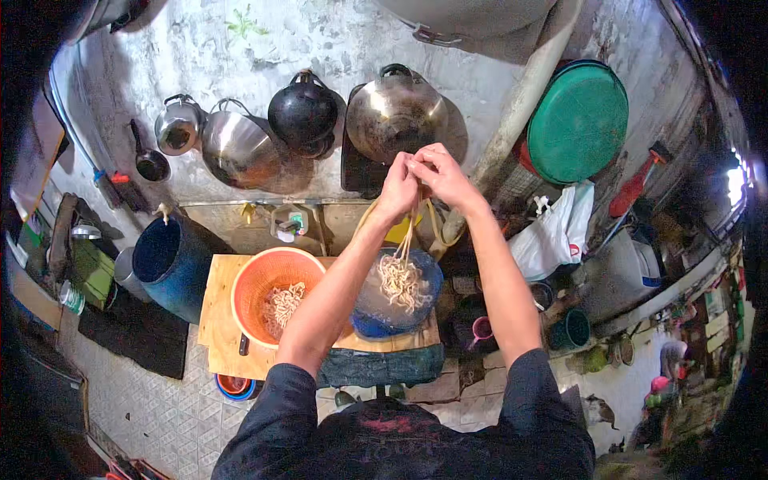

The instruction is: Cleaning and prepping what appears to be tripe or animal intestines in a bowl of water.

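Both arms reach up and forward. My left hand [401, 187] and my right hand [441, 174] meet with pinched fingertips, holding long, pale, noodle-like strands [407, 240] between them. The strands hang down to a tangled pale pile [403, 281] over a blue basin [384, 324] of cloudy liquid. Some longer strands loop out on either side of the hands. Left of the basin, an orange plastic colander [245, 288] holds more pale curly pieces [285, 306]. Both vessels rest on a wooden board [222, 324]. What the fingertips do in detail is too small to tell.
A dark-handled knife [243, 345] lies beside the colander. Several woks, including a steel one [396, 117], hang on the wall. A blue barrel [174, 264] stands left. At right are a green round lid or tray [579, 123] and a white bag [549, 234]. People appear far right.
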Motion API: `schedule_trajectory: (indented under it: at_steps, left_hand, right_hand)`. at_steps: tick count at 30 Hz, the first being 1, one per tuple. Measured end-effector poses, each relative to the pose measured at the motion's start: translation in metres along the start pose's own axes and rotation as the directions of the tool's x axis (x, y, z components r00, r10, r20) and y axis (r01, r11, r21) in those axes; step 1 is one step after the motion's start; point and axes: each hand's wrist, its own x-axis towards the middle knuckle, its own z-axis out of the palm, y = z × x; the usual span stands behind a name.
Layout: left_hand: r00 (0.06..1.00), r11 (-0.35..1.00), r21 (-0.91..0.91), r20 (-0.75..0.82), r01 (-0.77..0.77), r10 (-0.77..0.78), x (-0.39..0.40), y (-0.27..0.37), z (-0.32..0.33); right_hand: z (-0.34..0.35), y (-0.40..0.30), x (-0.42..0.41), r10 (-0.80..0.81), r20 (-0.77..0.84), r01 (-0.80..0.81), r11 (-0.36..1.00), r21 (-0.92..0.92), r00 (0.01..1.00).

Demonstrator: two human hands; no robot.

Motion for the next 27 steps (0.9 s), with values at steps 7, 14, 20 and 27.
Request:
schedule_trajectory:
  at_steps: [7,14,20,27]
  left_hand:
    - [0.963,0.948,-0.216,-0.087,0.232,-0.256,-0.019,-0.004,-0.009]
    - [0.960,0.859,0.512,-0.230,-0.019,0.159,-0.028,-0.038,-0.127]
    - [0.807,0.157,0.982,0.175,-0.102,-0.564,-0.077,-0.101,-0.164]
    - [0.977,0.803,0.578,0.045,0.145,-0.209,-0.092,-0.070,-0.087]
  right_hand:
    - [0.100,0.081,-0.118,0.433,0.148,-0.430,0.679,0.595,0.889]
    - [0.120,0.115,-0.149,0.436,0.465,-0.584,0.775,0.242,0.770]
    - [0.114,0.078,-0.107,0.317,0.544,-0.532,0.793,0.297,0.777]
    - [0.094,0.052,-0.086,0.303,0.518,-0.533,0.756,0.380,0.800]
